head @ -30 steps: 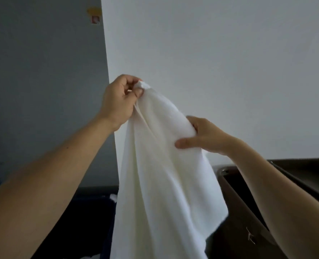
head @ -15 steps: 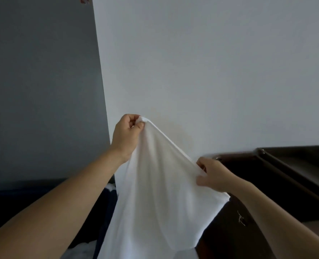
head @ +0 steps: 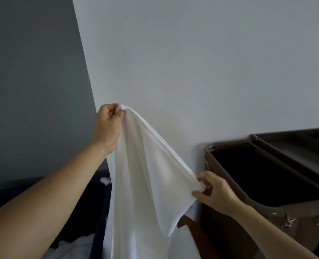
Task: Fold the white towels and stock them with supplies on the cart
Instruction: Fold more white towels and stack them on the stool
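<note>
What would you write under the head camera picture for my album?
Left hand and right hand each pinch the white towel, holding it up beside a brown cart.

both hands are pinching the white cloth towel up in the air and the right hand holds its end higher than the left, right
Not quite. Both hands do pinch the white cloth towel up in the air, but the head view shows the left hand holding its end higher. The right hand pinches the towel lower down.
</note>
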### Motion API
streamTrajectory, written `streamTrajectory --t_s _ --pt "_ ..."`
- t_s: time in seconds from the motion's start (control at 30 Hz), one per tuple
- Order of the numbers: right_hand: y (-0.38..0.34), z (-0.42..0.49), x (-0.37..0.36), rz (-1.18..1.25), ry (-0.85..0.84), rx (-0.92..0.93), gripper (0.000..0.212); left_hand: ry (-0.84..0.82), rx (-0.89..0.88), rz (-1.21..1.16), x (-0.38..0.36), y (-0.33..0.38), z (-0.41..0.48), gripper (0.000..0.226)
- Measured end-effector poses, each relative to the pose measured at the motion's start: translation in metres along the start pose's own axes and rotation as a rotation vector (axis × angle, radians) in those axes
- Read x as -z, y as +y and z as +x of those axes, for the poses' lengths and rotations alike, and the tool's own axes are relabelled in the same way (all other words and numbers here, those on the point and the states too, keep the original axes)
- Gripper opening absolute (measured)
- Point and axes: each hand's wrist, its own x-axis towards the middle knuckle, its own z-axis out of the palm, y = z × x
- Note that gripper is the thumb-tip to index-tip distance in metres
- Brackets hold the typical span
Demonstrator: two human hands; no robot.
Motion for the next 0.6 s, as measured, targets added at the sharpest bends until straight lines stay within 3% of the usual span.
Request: streamTrajectory --t_s 0.2,0.33,0.5,0.6 --pt "0.007 0.002 0.004 0.026 -0.256 -0.093 0.009 0.013 -0.017 0.042 0.013 -0.002 -0.002 0.010" --pt "-0.017 0.030 0.057 0.069 0.015 -0.047 0.025 0.115 -0.021 0.153 0.040 -0.006 0.006 0.013" --pt "-0.086 0.093 0.138 -0.089 0.229 0.033 0.025 0.185 -0.027 0.166 0.068 0.021 0.025 0.028" --pt "-0.121 0.121 0.156 -0.022 0.346 0.051 0.023 0.269 -0.073 0.154 0.084 0.045 0.037 0.027"
